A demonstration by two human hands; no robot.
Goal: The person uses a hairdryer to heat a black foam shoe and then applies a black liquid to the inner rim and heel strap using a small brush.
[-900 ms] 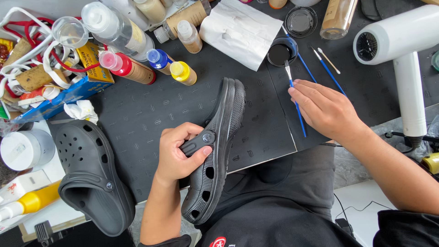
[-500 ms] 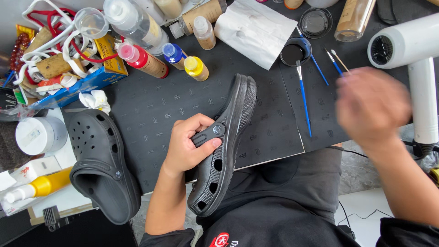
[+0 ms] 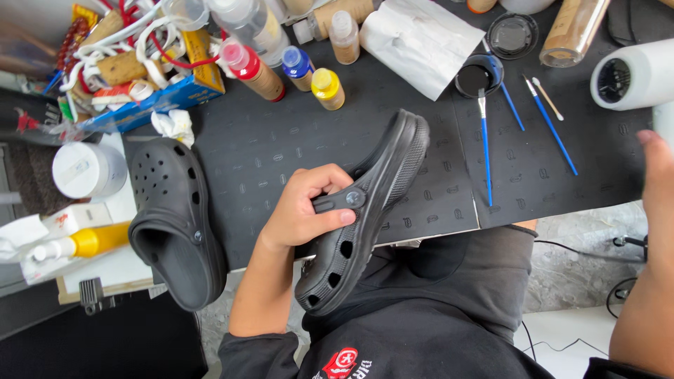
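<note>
Your left hand (image 3: 302,214) grips the black clog (image 3: 365,210) on edge; your right hand (image 3: 660,203) (cropped, grip indeterminable) nears the dryer (image 3: 632,74). The small dish (image 3: 477,76) holds black paint.

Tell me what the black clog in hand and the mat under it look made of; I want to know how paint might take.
Clog, held on edge by the left hand: apparently moulded foam or rubbery plastic, matte black, one piece with punched holes and a ribbed sole edge. Mat: likely rubber or foam sheet, matte black, with a faint repeated embossed pattern.
</note>
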